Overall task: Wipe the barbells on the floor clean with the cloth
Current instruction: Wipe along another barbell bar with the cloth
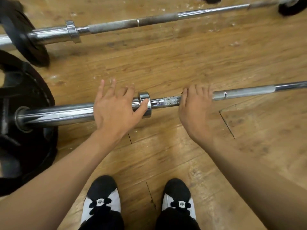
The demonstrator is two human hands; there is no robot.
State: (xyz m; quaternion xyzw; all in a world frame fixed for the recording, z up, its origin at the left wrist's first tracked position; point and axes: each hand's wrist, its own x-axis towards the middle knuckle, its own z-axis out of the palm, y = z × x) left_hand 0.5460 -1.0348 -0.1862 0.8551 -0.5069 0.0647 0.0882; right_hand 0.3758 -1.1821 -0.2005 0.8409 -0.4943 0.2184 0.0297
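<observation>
A chrome barbell (240, 93) lies across the wooden floor in front of me, its sleeve running into a black plate (25, 130) at the left. My left hand (114, 108) rests on the sleeve beside the collar (146, 103), fingers spread, thumb on the collar. My right hand (196, 110) lies over the shaft just right of the collar, fingers curled round it. A second barbell (132, 24) lies farther away, parallel. No cloth is in view.
Another black plate (25, 42) sits on the far barbell's left sleeve, and a dark plate (292, 5) at its right end. My two black-and-white shoes (103, 201) stand on the floor just behind the near bar.
</observation>
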